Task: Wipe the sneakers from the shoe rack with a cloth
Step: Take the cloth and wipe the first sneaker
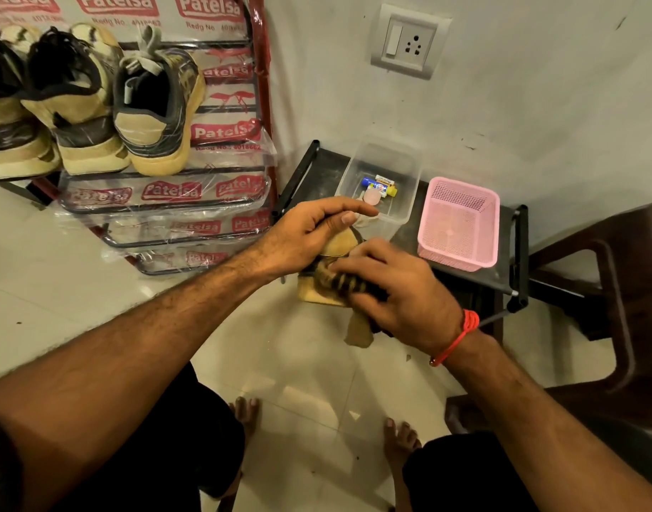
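A tan and dark sneaker (330,280) is held in the air over the floor in front of me. My left hand (309,230) grips its upper end from above, fingers curled over it. My right hand (394,293) presses a brownish cloth (357,328) against the sneaker's side; a corner of the cloth hangs below the hand. Much of the sneaker is hidden by both hands. Three more tan sneakers (152,109) stand heel-out on the top tier of the shoe rack (258,105) at the upper left.
A low black stand (516,253) against the wall carries a clear plastic box (402,171) with small tubes and a pink mesh basket (459,225). A dark brown chair (620,275) is at the right. A wall socket (409,40) sits above. My bare feet are on the tiled floor.
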Motion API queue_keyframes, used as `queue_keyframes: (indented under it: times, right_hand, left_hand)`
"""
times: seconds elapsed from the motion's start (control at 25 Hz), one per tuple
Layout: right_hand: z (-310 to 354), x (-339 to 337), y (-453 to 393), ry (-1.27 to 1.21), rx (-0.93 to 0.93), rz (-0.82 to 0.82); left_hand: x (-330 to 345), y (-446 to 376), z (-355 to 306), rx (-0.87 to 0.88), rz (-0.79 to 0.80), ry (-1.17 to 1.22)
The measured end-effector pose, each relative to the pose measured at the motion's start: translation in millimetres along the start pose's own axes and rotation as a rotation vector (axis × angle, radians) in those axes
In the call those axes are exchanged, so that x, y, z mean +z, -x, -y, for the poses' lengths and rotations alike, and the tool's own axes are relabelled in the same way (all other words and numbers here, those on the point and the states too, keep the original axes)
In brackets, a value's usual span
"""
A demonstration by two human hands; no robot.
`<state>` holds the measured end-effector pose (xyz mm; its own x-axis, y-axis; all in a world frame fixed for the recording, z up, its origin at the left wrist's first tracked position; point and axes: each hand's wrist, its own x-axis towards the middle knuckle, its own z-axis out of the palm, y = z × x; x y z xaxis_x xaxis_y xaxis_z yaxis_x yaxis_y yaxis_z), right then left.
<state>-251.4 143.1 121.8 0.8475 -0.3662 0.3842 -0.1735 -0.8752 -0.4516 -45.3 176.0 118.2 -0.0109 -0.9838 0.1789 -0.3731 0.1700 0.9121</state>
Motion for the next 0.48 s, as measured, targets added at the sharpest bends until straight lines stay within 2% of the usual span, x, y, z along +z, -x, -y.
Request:
queue_keyframes:
  times: [0.16, 0.2, 0.32, 0.36, 0.48]
  right_hand:
    - [-24.0, -13.0, -7.1, 0.023, 0.225, -0.192]
    - [-19.6, -10.0, -4.6, 0.008, 0.195, -0.191]
    - [0.6, 1.6, -1.5, -0.008, -0.032, -0.038]
    - [-2.9, -0.3, -4.2, 0.006, -0.022, -0.041]
    - [-13.7, -6.1, -7.4, 0.005, 0.108, -0.183]
  left_hand:
    - [3.1, 1.5, -4.0, -0.029, -0.040, 0.084]
    - [2.3, 1.5, -5.8, -0.024, -0.055, 0.089]
    - [2.4, 3.1, -9.4, -0.016, -0.041, 0.096]
    - [4.0, 3.0, -10.5, -0.015, -0.022, 0.096]
    - [4.0, 2.9, -8.4, -0.047, -0.035, 0.163]
